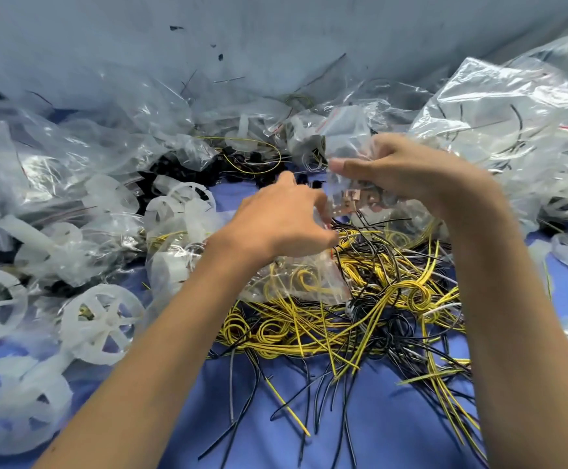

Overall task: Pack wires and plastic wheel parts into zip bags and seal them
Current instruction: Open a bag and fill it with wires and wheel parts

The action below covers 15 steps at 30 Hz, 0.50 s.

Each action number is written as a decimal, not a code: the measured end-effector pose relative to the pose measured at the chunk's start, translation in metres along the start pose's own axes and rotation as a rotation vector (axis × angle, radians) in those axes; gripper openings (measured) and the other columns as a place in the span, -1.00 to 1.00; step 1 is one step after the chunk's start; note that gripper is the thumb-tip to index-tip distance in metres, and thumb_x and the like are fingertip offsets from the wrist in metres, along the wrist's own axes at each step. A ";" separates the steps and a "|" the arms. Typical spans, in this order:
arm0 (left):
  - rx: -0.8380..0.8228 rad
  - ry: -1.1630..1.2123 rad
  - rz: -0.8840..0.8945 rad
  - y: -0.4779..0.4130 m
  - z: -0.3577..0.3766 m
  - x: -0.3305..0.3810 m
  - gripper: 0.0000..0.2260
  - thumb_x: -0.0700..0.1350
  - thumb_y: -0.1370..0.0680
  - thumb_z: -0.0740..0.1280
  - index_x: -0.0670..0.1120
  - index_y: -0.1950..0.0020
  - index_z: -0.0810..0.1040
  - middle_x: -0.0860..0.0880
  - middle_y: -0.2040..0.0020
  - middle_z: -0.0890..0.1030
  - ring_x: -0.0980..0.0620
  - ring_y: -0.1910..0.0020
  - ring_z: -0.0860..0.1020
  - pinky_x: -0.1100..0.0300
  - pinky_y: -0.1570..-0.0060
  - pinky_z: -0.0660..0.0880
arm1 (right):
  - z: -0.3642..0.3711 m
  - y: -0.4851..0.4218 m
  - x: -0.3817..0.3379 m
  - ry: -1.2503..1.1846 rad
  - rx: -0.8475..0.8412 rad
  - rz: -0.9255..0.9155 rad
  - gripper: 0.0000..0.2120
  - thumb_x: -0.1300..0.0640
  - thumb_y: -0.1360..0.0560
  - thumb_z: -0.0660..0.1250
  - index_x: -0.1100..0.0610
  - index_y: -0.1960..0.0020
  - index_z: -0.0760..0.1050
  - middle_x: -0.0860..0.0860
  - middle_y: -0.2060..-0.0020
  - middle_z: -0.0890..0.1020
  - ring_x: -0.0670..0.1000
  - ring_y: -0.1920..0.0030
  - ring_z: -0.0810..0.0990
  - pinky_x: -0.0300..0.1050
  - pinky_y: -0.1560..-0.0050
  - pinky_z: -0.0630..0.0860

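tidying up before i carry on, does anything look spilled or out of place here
Yes: the wire pile is a loose tangle on the blue cloth, with single black and yellow strands strayed toward the near edge. The left hand and right hand pinch a small clear bag above it. Nothing looks broken.

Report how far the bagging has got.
Done: filled bags are piled at the left and the far right. In hand: the left hand and right hand grip a small clear zip bag. Left: the loose tangle of yellow and black wires and seemingly unbagged white wheels.
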<state>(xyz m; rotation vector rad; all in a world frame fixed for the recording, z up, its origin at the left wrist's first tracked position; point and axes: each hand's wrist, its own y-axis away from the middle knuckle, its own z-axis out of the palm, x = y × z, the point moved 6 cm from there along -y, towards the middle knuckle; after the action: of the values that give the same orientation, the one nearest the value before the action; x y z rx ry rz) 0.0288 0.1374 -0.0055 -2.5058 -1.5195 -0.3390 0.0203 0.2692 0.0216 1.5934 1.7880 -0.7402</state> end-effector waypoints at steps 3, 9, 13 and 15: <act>0.003 -0.038 -0.029 0.003 -0.003 -0.005 -0.82 -0.06 -0.40 0.36 0.06 0.01 0.60 -0.01 0.00 0.54 -0.05 0.05 0.52 0.12 0.00 0.49 | 0.000 -0.002 0.000 -0.018 0.025 0.025 -0.67 0.05 -0.35 0.49 0.12 0.02 0.42 0.02 0.31 0.60 -0.09 0.39 0.50 -0.29 0.49 0.38; 0.154 0.112 -0.036 0.004 -0.034 -0.012 -0.81 -0.11 -0.45 0.31 -0.01 -0.03 0.63 -0.02 0.07 0.56 -0.03 0.04 0.51 0.21 0.06 0.41 | 0.017 0.002 -0.006 0.044 -0.105 -0.063 -0.82 0.26 -0.45 0.41 0.24 -0.02 0.52 0.19 0.06 0.66 0.11 0.09 0.64 0.08 -0.02 0.56; 0.210 0.261 -0.009 0.008 -0.052 -0.015 -0.78 -0.07 -0.44 0.35 -0.03 -0.07 0.63 0.12 0.21 0.55 0.20 0.23 0.49 0.40 0.28 0.31 | 0.033 0.005 -0.026 -0.098 -0.132 -0.264 -0.91 0.26 -0.46 0.40 0.09 0.14 0.55 -0.12 0.34 0.65 -0.21 0.32 0.57 -0.35 0.27 0.48; 0.222 0.305 0.015 0.011 -0.058 -0.016 -0.90 -0.08 -0.41 0.35 -0.02 0.14 0.65 0.15 0.32 0.53 0.30 0.38 0.44 0.48 0.44 0.29 | 0.039 0.004 -0.031 -0.090 -0.135 -0.250 -0.90 0.19 -0.50 0.36 0.05 0.18 0.52 -0.15 0.43 0.59 -0.26 0.42 0.51 -0.43 0.41 0.40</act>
<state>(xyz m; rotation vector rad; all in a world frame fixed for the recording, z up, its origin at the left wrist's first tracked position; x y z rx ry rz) 0.0262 0.1024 0.0451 -2.1783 -1.3373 -0.4956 0.0302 0.2206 0.0201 1.2447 1.9480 -0.7729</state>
